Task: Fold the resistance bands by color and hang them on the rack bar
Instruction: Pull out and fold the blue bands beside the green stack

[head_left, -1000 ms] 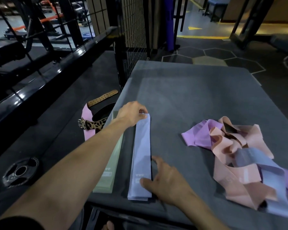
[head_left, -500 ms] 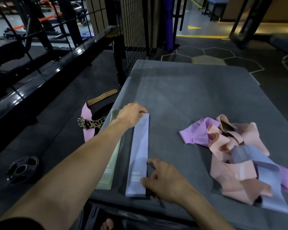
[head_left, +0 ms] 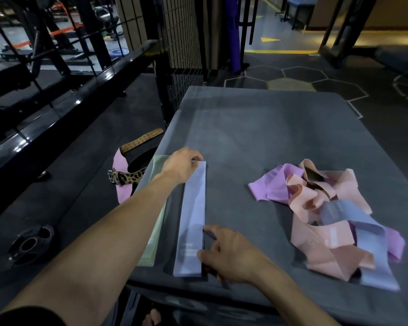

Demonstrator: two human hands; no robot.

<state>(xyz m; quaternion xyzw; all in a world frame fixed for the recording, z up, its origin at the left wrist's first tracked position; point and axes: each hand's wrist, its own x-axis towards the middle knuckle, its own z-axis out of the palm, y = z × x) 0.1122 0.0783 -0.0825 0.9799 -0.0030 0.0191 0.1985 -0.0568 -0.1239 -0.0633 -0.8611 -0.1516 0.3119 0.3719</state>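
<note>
A lavender-blue resistance band (head_left: 193,217) lies flat and straight on the grey padded platform (head_left: 257,137). My left hand (head_left: 183,164) pinches its far end. My right hand (head_left: 224,254) rests on its near right edge, fingers spread. A pale green band (head_left: 154,231) lies flat beside it on the left, partly hidden under my left forearm. To the right sits a tangled pile of bands: purple (head_left: 272,187), peach (head_left: 316,231) and lavender-blue (head_left: 372,262). The black rack bar (head_left: 64,107) runs diagonally at the left.
On the floor left of the platform lie a pink band (head_left: 120,182), a leopard-print belt (head_left: 127,178), a tan leather belt (head_left: 141,140) and a black weight plate (head_left: 31,243). A wire mesh panel (head_left: 181,55) stands behind the platform's far left corner.
My right hand has slid a little along the near end of the lavender-blue band. The left hand keeps hold of the far end. The band lies straighter.
</note>
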